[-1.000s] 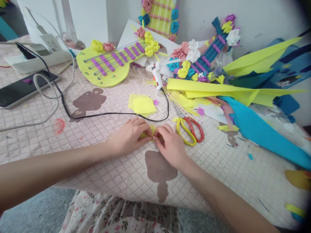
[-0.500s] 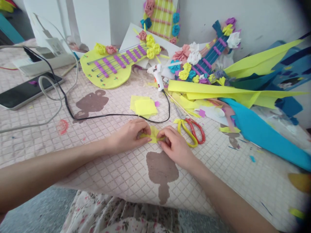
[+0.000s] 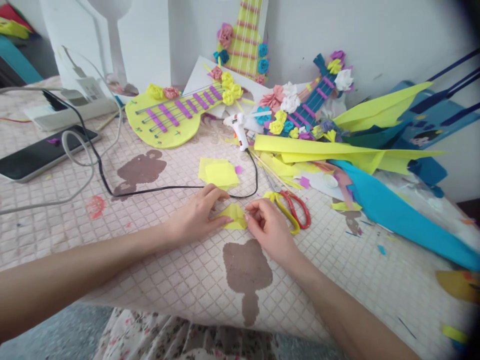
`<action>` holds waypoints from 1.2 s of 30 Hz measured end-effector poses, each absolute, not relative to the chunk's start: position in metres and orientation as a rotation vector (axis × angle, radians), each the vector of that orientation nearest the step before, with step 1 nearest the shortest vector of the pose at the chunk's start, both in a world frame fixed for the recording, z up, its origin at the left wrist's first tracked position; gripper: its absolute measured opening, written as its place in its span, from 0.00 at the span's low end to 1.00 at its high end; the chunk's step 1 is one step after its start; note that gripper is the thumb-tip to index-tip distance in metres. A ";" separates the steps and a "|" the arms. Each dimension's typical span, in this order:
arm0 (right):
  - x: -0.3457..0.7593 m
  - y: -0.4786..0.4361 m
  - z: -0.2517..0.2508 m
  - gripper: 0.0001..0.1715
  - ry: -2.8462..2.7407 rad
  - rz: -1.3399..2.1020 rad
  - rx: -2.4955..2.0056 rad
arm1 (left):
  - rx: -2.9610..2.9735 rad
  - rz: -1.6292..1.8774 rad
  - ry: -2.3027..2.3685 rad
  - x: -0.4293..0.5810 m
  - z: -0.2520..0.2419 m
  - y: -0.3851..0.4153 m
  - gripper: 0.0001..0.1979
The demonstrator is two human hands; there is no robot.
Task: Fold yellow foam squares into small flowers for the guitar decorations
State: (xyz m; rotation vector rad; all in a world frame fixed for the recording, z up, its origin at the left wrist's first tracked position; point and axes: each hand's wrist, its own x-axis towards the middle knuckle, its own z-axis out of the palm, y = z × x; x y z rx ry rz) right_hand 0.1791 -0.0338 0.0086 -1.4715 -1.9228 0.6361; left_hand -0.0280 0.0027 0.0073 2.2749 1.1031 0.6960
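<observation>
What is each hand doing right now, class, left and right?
Left hand: closed, pinching the left edge of the small yellow paper piece.
Right hand: closed, fingertips pinching the same piece's right edge.

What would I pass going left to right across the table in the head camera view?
Phone → yellow guitar → left hand → yellow paper piece → right hand → scissors → blue sheet.

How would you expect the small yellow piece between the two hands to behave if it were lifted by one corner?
The yellow piece looks thin and creased where the left hand and right hand pinch it, so it probably flops rather than stays stiff. It seems very light. Being foldable, it likely crumples easily but would not break.
</observation>
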 end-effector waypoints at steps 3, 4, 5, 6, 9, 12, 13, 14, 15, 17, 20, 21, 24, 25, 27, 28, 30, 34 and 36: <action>0.179 -0.033 0.008 0.04 -1.921 0.630 -1.477 | 2.262 0.661 1.140 -0.027 0.009 0.005 0.10; 0.179 -0.033 0.008 0.05 -1.923 0.630 -1.479 | 2.268 0.653 1.144 -0.027 0.009 0.005 0.08; 0.179 -0.033 0.007 0.05 -1.924 0.635 -1.479 | 2.273 0.652 1.143 -0.027 0.009 0.005 0.07; 0.179 -0.033 0.007 0.05 -1.921 0.643 -1.479 | 2.270 0.657 1.137 -0.027 0.009 0.005 0.05; 0.180 -0.033 0.005 0.05 -1.901 0.701 -1.470 | 2.204 0.701 1.098 -0.026 0.008 0.005 0.02; 0.181 -0.033 0.004 0.13 -1.816 0.851 -1.410 | 2.064 0.780 1.118 -0.026 0.008 0.005 0.03; 0.182 -0.033 0.003 0.17 -1.763 0.926 -1.374 | 1.982 0.813 1.130 -0.026 0.009 0.006 0.04; 0.182 -0.033 0.003 0.21 -1.700 1.008 -1.331 | 1.873 0.842 1.129 -0.026 0.009 0.006 0.06; 0.182 -0.032 0.003 0.24 -1.637 1.090 -1.286 | 1.741 0.859 1.108 -0.026 0.010 0.007 0.08; 0.182 -0.031 0.003 0.26 -1.532 1.243 -1.208 | 1.473 0.848 1.023 -0.025 0.013 0.007 0.11; 0.182 -0.029 0.005 0.22 -1.430 1.419 -1.155 | 1.219 0.750 0.905 -0.022 0.016 0.004 0.13; 0.181 -0.029 0.005 0.20 -1.397 1.458 -1.152 | 1.176 0.714 0.878 -0.020 0.017 0.003 0.14; 0.180 -0.029 0.007 0.16 -1.288 1.522 -1.150 | 1.110 0.633 0.835 -0.018 0.017 -0.002 0.16; 0.180 -0.029 0.008 0.16 -1.259 1.533 -1.145 | 1.102 0.615 0.830 -0.017 0.016 -0.002 0.17; 0.181 -0.030 0.008 0.16 -1.241 1.551 -1.118 | 1.090 0.597 0.821 -0.018 0.015 -0.003 0.17; 0.181 -0.030 0.008 0.15 -1.247 1.564 -1.098 | 1.081 0.597 0.813 -0.018 0.015 -0.002 0.17; 0.181 -0.030 0.007 0.15 -1.267 1.599 -1.043 | 1.055 0.598 0.785 -0.020 0.014 -0.001 0.16; 0.180 -0.030 0.002 0.19 -1.199 1.648 -0.921 | 1.004 0.573 0.700 -0.021 0.014 -0.001 0.16; 0.179 -0.030 0.001 0.18 -1.171 1.652 -0.932 | 1.011 0.563 0.676 -0.020 0.014 -0.001 0.16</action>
